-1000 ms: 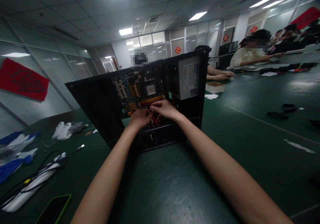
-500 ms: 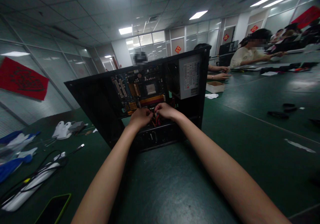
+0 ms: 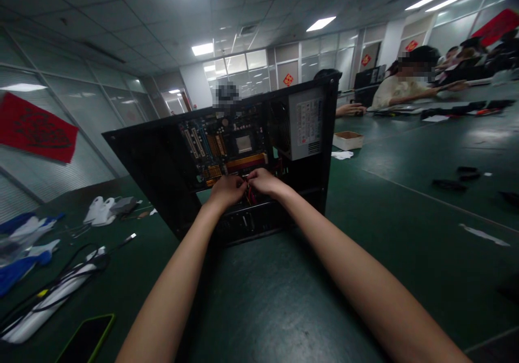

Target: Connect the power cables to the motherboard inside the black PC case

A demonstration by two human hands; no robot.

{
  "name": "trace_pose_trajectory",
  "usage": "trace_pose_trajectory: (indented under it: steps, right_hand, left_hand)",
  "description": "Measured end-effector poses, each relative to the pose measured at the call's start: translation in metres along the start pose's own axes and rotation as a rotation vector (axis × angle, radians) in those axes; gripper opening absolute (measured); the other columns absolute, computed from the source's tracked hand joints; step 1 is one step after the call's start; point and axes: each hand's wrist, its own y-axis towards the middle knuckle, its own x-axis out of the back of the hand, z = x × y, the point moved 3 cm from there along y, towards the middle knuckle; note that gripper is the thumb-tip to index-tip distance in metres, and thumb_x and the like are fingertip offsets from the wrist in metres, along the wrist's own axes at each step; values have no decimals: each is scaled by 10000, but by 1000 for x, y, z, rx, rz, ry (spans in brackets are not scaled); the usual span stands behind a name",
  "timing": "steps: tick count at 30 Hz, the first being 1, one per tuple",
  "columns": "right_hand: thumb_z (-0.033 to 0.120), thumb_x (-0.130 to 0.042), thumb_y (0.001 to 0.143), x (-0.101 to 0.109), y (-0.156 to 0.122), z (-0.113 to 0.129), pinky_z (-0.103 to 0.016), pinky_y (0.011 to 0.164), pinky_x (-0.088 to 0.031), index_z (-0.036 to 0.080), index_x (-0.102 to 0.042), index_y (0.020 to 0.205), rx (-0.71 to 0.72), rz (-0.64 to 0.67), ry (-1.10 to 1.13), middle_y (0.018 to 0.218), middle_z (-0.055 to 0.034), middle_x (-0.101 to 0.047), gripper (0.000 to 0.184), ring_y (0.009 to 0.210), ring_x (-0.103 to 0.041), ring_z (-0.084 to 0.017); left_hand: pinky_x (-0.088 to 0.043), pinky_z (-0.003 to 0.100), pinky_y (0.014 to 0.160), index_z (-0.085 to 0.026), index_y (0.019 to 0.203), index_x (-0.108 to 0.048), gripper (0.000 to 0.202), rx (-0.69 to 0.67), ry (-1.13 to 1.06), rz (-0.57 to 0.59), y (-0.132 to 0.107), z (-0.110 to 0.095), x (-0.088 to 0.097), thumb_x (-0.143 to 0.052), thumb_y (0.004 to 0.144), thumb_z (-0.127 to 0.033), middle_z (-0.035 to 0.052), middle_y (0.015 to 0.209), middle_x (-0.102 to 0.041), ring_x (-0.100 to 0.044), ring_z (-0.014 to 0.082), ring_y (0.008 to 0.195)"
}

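A black computer case (image 3: 154, 155) stands open in front of me on the green table. Inside it are a motherboard (image 3: 211, 149) and a grey power supply (image 3: 308, 126) at the upper right. Below the memory slots (image 3: 246, 163), my left hand (image 3: 227, 191) and my right hand (image 3: 261, 181) meet with their fingertips close together. Both hands pinch a bundle of thin coloured cables (image 3: 251, 195), with red and yellow strands showing. The cable ends between the fingers are too small and dark to make out.
Left of the case lie a white power strip (image 3: 52, 301) with black cords, a green-edged phone (image 3: 87, 338) and plastic bags (image 3: 28, 239). A small box (image 3: 347, 140) stands to the right. Co-workers sit behind the case and at the far right, one in a light shirt (image 3: 391, 94).
My right hand has shifted slightly left, nearer my left hand, at the cables. A co-worker's hands behind the box have drawn back toward the case.
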Motion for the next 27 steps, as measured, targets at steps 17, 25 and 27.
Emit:
trace_pose_trajectory:
  steps: [17,25,27]
  right_hand:
    - [96,-577,883,2,-6,2,-222,501,-370,142,-616,683,-82,95,262,532,17,-521,209,509,-469,-108]
    - [209,-490,988,4,-8,2,-230,542,-431,150,-559,813,-213,165,499,645,23,-540,198,506,-444,-83]
    - [300,-481,1010,6,-7,1,-243,562,-456,156,-563,872,-245,168,545,698,8,-569,216,544,-488,-97]
  left_hand:
    - [-490,296,772,-240,1011,-770,363,22,7,12,-2,-1,2,-514,928,-484,88,969,-761,-700,245,941]
    - [-487,299,783,-235,1011,-766,357,19,-8,-8,0,1,0,-474,941,-429,89,983,-760,-697,238,936]
    - [-482,297,767,-233,1008,-765,362,20,-8,-4,0,1,1,-461,944,-418,90,972,-760,-699,236,920]
